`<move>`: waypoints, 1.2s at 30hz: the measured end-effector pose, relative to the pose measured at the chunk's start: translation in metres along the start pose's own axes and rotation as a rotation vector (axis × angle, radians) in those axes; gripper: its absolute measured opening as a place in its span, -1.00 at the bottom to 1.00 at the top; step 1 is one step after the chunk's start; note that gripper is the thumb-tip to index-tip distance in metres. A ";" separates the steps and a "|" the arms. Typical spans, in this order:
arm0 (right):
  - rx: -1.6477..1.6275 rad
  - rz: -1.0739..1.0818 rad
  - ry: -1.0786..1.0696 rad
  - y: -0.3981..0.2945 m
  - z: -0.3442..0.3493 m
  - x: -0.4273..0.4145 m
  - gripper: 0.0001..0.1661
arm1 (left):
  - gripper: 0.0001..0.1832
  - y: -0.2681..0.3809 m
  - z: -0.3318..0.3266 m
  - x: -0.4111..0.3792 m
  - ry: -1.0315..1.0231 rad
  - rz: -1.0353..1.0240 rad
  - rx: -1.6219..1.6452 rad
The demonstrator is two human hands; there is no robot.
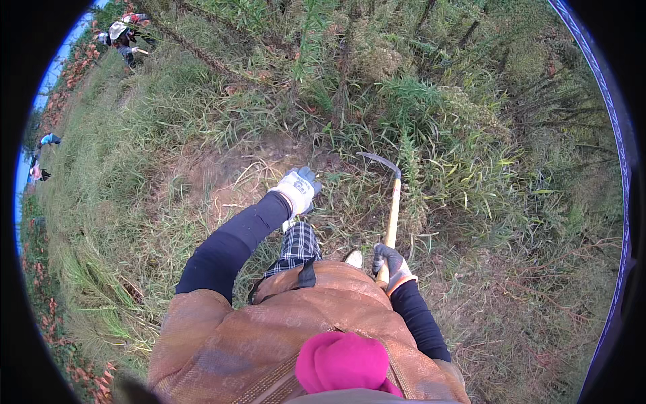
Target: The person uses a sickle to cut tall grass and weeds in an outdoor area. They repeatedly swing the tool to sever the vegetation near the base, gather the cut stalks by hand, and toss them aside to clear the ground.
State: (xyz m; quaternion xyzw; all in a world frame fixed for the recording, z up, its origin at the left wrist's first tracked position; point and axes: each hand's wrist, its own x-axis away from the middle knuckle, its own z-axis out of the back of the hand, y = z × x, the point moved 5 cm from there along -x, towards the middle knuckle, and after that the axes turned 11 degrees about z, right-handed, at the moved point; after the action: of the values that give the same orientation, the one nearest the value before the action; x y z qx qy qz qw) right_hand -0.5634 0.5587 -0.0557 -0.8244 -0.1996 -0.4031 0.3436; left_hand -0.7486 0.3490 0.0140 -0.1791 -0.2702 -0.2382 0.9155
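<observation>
My right hand [391, 266], in a grey-coated work glove with an orange cuff, grips the lower end of a sickle's wooden handle [393, 217]. The curved sickle blade [379, 159] points left, just above the grass and beside a tall leafy weed [408, 171]. My left hand [299, 189] wears a white and grey glove that bears printing. It is held out over the ground in front of my knee, with its fingers partly hidden, and I see nothing in it. Bare soil [222, 174] with dry stalks lies just beyond it.
Dense tall weeds [373, 55] stand ahead and to the right. Cut or flattened grass [111, 288] lies to the left. Another person [123, 35] with a wooden-handled tool bends at the far upper left; more people [40, 156] are at the left rim. My shoe [354, 258] shows below.
</observation>
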 end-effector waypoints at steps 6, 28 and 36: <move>-0.237 -0.025 0.029 0.022 -0.042 -0.056 -0.88 | -0.49 -0.057 0.080 -0.107 0.329 -0.129 -0.171; -0.084 0.044 0.328 0.039 -0.121 -0.207 -0.80 | -0.62 -0.181 0.126 -0.333 0.732 -0.187 -0.710; -0.126 0.051 0.487 0.077 -0.077 -0.138 -0.84 | -0.63 -0.144 0.109 -0.287 0.677 -0.269 -0.394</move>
State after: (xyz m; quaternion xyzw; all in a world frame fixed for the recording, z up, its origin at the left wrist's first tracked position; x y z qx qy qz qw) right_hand -0.6396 0.4430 -0.1636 -0.7276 -0.0647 -0.5927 0.3394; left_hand -1.0827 0.3778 -0.0381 -0.2257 0.0759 -0.4482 0.8616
